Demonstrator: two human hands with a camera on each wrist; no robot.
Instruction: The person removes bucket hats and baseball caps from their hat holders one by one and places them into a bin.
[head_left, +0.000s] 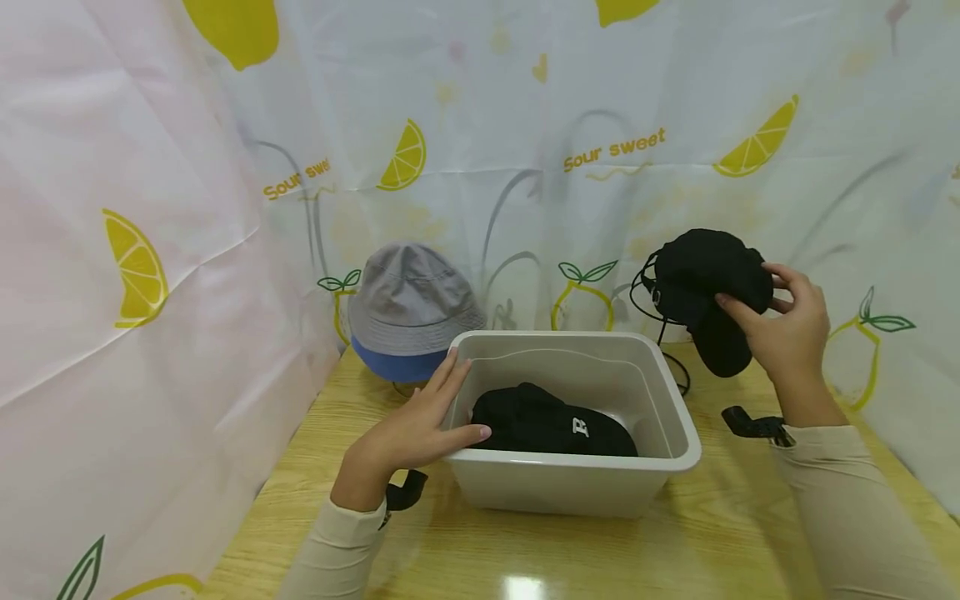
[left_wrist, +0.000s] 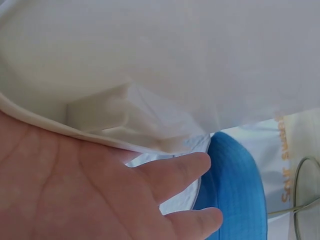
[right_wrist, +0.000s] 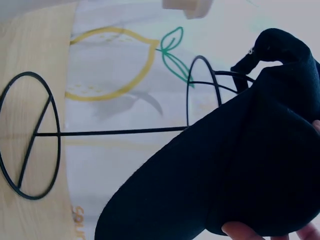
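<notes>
My right hand (head_left: 795, 325) pinches a black baseball cap (head_left: 708, 271) by its crown, with the brim hanging down. The cap is beside the top of a black wire hat stand (right_wrist: 120, 132), and its back strap shows in the right wrist view. My left hand (head_left: 420, 425) rests with spread, straight fingers on the left rim of a light grey plastic bin (head_left: 555, 483). In the bin lies another black cap (head_left: 525, 417) with a white letter on its front. The left palm (left_wrist: 75, 190) lies against the bin's rim in the left wrist view.
A grey bucket hat (head_left: 416, 292) with a blue underside sits on a stand behind the bin's left corner. The wooden table (head_left: 337, 533) runs back to a white curtain (head_left: 465, 83) printed with lemons, which also closes off the left side.
</notes>
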